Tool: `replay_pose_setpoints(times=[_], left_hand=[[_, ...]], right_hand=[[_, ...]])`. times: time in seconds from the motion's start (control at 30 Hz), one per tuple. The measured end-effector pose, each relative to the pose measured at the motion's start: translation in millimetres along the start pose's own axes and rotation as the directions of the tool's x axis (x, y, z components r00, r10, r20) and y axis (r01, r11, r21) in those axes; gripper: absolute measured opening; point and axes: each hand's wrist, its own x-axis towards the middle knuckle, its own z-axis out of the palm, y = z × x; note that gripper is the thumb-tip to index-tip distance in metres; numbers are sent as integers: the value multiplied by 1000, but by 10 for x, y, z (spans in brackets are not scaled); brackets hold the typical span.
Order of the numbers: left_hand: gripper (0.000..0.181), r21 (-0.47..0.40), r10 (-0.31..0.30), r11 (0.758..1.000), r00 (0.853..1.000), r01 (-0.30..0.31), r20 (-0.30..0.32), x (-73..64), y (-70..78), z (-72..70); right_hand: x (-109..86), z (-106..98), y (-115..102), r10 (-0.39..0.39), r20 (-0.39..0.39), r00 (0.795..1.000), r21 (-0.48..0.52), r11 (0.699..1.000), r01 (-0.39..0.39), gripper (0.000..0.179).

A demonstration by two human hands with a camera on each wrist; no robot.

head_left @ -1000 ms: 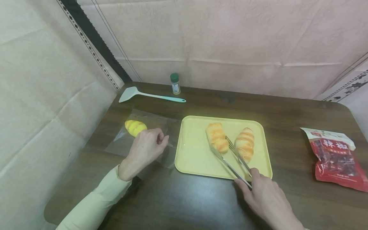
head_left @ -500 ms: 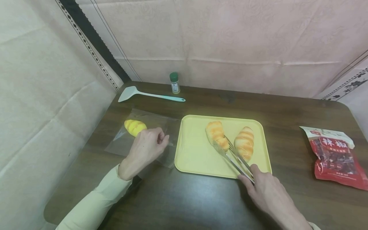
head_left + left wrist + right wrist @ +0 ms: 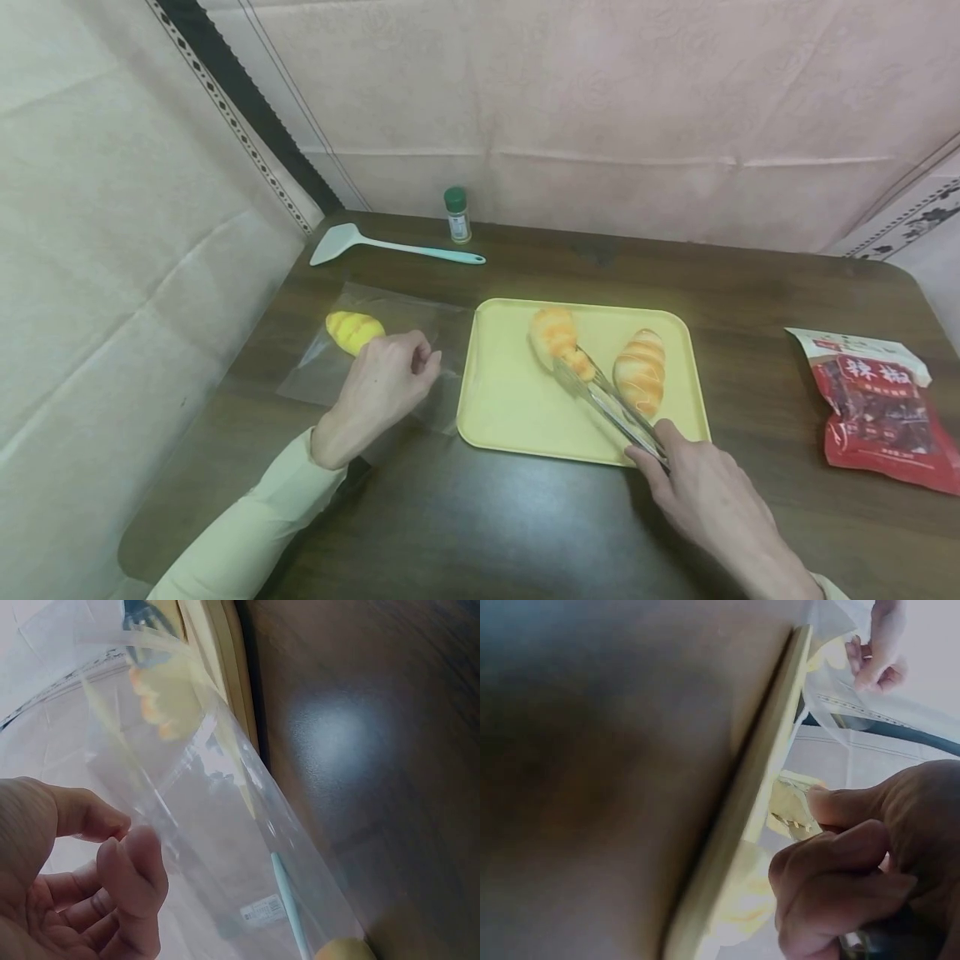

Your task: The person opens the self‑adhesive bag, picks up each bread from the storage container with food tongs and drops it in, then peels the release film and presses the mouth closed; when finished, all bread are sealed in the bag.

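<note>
My left hand pinches the edge of a clear plastic bag between thumb and forefinger. A yellow bread roll lies at the bag's far left; whether it is inside is hard to tell. With my right hand I grip metal tongs, their tips on both sides of the near end of a golden bread roll. That roll is over the left half of a pale yellow tray; whether it is lifted clear I cannot tell. A striped bread roll lies to its right on the tray.
A pale blue spatula lies along the back left of the dark wooden table. Beside its handle stands a small green-capped jar. On the right lies a red food packet. Cloth walls border the table.
The tong arms have drawn closer together around the golden roll, which has shifted slightly away and to the left. My right hand has moved slightly right and forward; my left hand stays put.
</note>
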Motion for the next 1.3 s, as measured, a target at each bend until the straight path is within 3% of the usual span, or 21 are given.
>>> replay_pose_setpoints(times=[0.23,0.63,1.03,1.3], left_hand=[[18,-2,-2,1000,1000,2,-18,-20,-5,-16],[11,-11,35,999,992,-36,-125,-57,-27,-25],[3,-3,85,996,970,-88,-228,-91,2,-57],[8,53,156,988,948,-147,-276,-128,-16,-40]], right_hand=[[-27,-163,-152,-19,-5,1000,4,1000,19,35],[-38,-262,-469,-181,-31,983,-71,981,179,35],[335,-142,-681,-347,-28,937,-96,934,343,39],[641,-111,-883,-348,109,931,-8,937,350,35]])
